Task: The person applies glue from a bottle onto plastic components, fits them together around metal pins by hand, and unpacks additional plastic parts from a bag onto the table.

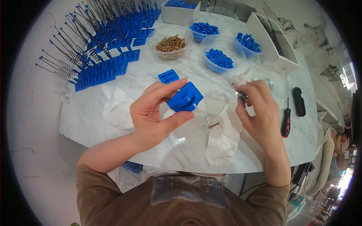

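My left hand [154, 113] grips a blue plastic piece [186, 98] with a raised loop, thumb below and fingers above, over the middle of the table. To its right, my right hand [262, 107] pinches a small black coil spring [242, 97]. Just behind those fingertips is a small white bottle [238, 80]; whether they touch it I cannot tell. A flat blue part with slots [168, 76] lies behind my left hand. Between the hands, a brass-coloured screw [213, 125] and a small nut [205, 126] lie by a crumpled white tissue [222, 145].
Rows of blue pieces with black springs [102, 71] fill the far left. Clear tubs hold brass screws [171, 43], blue beads [218, 59] and blue parts [204, 28]. A white box [277, 60], a screwdriver [286, 124] and a black tool [299, 101] stand or lie at right.
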Available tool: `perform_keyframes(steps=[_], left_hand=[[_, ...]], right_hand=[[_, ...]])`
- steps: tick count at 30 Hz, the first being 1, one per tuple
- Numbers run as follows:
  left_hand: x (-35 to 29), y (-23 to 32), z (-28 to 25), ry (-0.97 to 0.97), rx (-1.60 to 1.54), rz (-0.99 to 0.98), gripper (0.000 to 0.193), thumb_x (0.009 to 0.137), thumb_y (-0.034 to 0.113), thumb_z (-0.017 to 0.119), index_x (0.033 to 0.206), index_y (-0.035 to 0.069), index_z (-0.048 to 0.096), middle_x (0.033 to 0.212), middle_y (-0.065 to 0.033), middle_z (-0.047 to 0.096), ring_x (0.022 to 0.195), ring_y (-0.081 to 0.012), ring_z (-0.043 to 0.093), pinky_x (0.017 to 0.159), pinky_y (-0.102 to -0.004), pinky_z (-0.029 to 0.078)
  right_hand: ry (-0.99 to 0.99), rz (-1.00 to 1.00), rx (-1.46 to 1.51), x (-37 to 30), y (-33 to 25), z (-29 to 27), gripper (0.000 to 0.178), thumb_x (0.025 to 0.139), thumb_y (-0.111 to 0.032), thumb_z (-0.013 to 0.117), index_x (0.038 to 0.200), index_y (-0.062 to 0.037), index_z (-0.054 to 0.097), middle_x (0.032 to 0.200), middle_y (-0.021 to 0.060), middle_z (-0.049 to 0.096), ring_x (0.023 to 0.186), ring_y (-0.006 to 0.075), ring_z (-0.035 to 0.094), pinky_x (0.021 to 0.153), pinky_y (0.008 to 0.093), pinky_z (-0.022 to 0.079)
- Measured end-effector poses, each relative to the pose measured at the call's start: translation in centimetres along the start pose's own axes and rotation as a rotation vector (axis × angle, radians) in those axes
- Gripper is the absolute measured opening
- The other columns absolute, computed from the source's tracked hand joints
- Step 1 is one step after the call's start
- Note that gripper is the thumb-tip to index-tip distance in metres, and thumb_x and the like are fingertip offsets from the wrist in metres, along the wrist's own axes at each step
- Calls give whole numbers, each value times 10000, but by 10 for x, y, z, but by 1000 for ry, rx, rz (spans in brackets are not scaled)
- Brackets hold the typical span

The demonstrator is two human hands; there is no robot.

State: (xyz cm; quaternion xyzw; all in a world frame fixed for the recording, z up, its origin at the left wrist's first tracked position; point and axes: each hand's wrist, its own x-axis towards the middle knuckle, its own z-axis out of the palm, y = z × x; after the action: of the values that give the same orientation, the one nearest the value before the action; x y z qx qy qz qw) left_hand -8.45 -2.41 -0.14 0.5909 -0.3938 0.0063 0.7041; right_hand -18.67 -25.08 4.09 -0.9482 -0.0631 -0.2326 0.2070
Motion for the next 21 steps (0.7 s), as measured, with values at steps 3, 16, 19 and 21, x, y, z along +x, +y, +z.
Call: perform_keyframes(steps=[3,16,19,21], left_hand=[[-2,-1,0,-43,12,-34,555,683,17,808,1202,8,613,895,-16,598,773,-91,512,707,-240,426],[2,0,-1,-262,-32,-178,568,679,3,790,1207,-55,590,930,-59,611,860,-118,551,793,-248,408],[2,0,0,-262,-50,-194,570,682,7,790,1211,-57,586,930,-60,611,854,-118,550,789,-249,408],[0,-3,2,-236,-53,-185,544,687,30,802,1199,9,617,926,-45,629,810,-103,539,734,-239,425]], right_hand=[[329,-15,281,-1,3,-1,157,799,74,588,947,36,550,919,103,551,702,134,576,624,245,489],[262,51,1050,-6,-5,6,212,925,-64,515,1098,3,414,972,152,522,802,206,583,755,368,526],[265,76,1067,-6,-6,8,215,916,-16,518,1103,16,417,983,155,529,831,207,604,749,336,534],[274,107,1072,-7,-7,10,211,915,-8,514,1102,16,418,993,153,529,839,205,603,750,328,534]])
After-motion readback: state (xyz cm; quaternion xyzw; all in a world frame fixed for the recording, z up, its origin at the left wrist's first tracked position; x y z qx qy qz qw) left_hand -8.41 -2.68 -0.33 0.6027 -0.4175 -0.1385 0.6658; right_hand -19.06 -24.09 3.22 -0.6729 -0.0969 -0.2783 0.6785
